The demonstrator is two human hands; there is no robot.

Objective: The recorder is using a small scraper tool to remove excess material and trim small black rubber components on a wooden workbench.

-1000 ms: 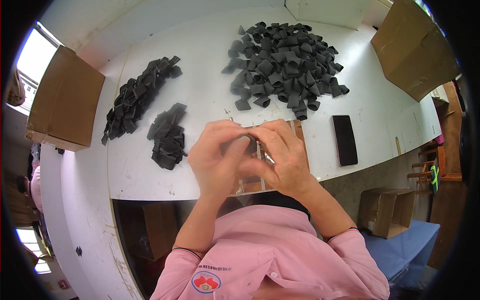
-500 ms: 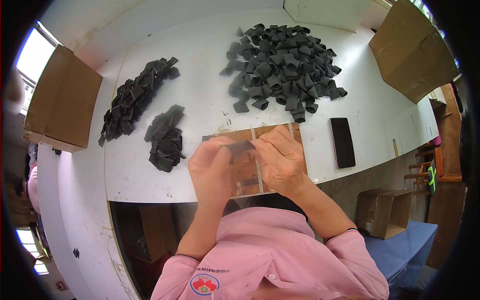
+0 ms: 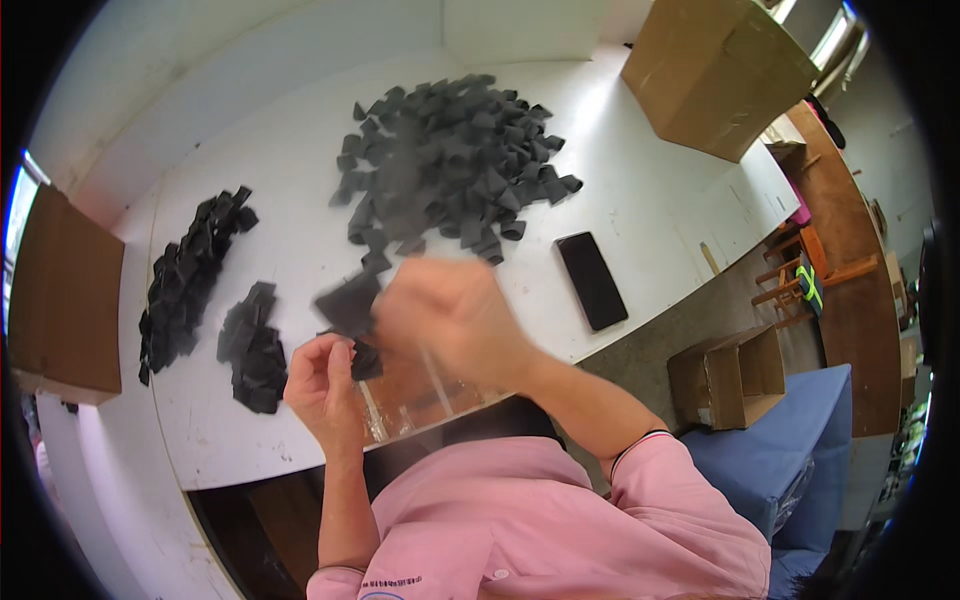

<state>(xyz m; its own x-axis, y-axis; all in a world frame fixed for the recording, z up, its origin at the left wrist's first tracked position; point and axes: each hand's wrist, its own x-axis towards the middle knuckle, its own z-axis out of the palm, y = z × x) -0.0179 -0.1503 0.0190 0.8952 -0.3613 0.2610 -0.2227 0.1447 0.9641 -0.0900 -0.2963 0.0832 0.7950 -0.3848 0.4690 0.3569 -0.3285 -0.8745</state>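
My left hand [image 3: 325, 390] has its fingers curled in, thumb against forefinger, at the left edge of a brown board [image 3: 410, 385] with pale strips. Dark cloth [image 3: 366, 360] shows at those fingertips. My right hand [image 3: 455, 315], smeared by motion, is closed above the board. A blurred black fabric piece [image 3: 347, 303] sticks out from its fingers to the left. Whether both dark patches belong to one piece, I cannot tell. Beyond the hands lies a large heap of black fabric tubes [image 3: 450, 160].
Two smaller piles of flat black pieces, one long [image 3: 190, 280] and one short [image 3: 252, 345], lie on the left of the white table [image 3: 250, 450]. A dark phone [image 3: 591, 281] rests at right. Cardboard boxes stand at the left [image 3: 68, 295] and far right [image 3: 715, 75].
The view has turned, so the table's things sit further left. My hands have parted from their shared hold over the board, and the right hand now moves in a blur with dark cloth.
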